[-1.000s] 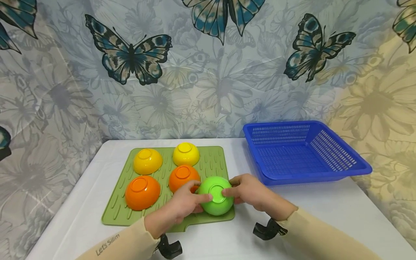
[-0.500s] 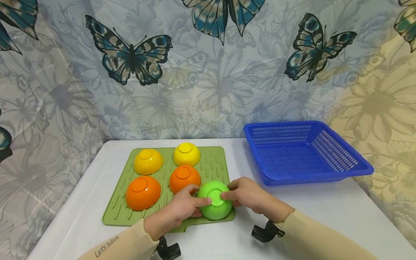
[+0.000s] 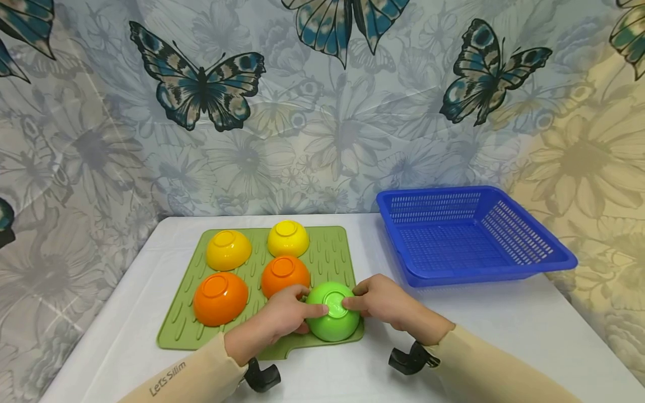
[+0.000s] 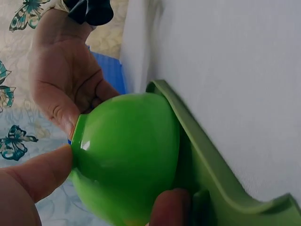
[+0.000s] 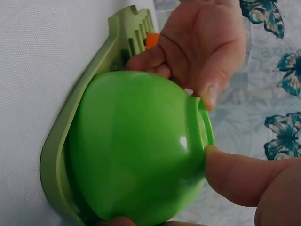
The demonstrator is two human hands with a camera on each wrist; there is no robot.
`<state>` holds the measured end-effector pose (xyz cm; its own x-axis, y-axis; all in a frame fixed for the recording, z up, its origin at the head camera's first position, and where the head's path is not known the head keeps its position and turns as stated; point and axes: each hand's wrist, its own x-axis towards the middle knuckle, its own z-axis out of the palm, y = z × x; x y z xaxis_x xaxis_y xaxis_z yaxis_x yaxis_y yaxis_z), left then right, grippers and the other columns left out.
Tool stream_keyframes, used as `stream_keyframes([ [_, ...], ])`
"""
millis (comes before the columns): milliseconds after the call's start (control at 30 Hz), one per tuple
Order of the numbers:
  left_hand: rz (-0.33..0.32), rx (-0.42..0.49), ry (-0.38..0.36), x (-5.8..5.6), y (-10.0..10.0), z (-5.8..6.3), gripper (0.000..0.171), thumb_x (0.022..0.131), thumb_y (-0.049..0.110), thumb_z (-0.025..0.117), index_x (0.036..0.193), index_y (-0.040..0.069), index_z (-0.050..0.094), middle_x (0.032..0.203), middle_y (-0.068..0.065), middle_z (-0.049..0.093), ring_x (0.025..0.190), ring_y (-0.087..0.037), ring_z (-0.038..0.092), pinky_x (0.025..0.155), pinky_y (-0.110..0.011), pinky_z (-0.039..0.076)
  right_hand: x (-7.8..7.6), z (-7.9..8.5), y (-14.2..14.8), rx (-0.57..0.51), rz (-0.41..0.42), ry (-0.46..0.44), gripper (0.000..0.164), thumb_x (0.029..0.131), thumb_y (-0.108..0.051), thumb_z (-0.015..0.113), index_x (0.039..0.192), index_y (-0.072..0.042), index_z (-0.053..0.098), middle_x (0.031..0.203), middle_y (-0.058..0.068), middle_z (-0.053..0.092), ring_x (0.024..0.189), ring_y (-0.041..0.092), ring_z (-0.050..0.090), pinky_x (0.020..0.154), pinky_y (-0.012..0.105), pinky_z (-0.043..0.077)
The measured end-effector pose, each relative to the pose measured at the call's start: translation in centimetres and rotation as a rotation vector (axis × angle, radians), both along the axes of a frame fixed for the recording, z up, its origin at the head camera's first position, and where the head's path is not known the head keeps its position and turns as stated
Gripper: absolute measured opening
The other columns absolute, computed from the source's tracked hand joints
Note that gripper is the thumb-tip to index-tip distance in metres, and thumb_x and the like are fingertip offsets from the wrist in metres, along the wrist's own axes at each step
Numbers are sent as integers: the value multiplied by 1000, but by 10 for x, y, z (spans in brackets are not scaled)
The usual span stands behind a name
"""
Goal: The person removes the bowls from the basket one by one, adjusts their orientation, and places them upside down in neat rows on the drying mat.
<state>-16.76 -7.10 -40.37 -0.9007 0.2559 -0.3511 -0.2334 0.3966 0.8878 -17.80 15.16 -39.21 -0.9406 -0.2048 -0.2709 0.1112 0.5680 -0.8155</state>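
A bright green bowl (image 3: 332, 324) lies upside down at the near right corner of the green ridged mat (image 3: 176, 330). My left hand (image 3: 283, 314) grips it from the left, thumb on the foot ring and fingers low by the rim. From the right, my right hand (image 3: 385, 302) holds the same bowl, its thumb also at the foot ring. Both wrist views show the bowl's rim down at the mat. Beside my left hand, an orange bowl (image 3: 285, 275) sits upside down; another orange bowl (image 3: 220, 299) is farther left.
Two yellow bowls stand inverted along the mat's back: one yellow bowl (image 3: 228, 250) at left, another yellow bowl (image 3: 288, 239) right of it. A blue plastic basket (image 3: 478, 276) stands at the back right of the white-covered table (image 3: 347, 375).
The green bowl has come down slightly toward the near edge of the mat, both hands moving with it. In the last half second hands and bowl have barely moved.
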Motion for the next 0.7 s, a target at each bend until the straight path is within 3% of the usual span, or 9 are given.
stream_keyframes([
  [233, -13, -23, 32, -3, -3, -4, 70, 84, 30, 83, 136, -6, 53, 130, -22, 55, 72, -24, 66, 69, -37, 57, -1, -2, 0, 101, 50, 87, 16, 86, -25, 80, 86, -9, 79, 75, 0, 60, 73, 18, 52, 61, 31, 44],
  [433, -38, -79, 104, 0, -3, -6, 68, 87, 27, 80, 137, -9, 53, 97, -11, 64, 68, -20, 62, 63, -33, 54, -3, -4, 0, 116, 64, 154, 13, 87, -21, 79, 78, -11, 78, 65, -2, 57, 67, 16, 50, 57, 30, 42],
  [533, -47, -112, 137, 3, -3, -7, 67, 88, 27, 79, 139, -6, 52, 86, -7, 59, 67, -19, 61, 60, -32, 52, -2, -5, 0, 110, 58, 156, 12, 87, -21, 79, 81, -11, 79, 69, -2, 60, 68, 16, 52, 59, 31, 45],
  [700, -49, -144, 182, 5, -4, -7, 64, 89, 26, 78, 142, 1, 53, 89, -9, 54, 65, -19, 61, 56, -32, 51, -1, -9, 2, 14, 45, 108, 11, 88, -15, 77, 91, -4, 78, 85, 2, 67, 78, 17, 61, 68, 33, 55],
])
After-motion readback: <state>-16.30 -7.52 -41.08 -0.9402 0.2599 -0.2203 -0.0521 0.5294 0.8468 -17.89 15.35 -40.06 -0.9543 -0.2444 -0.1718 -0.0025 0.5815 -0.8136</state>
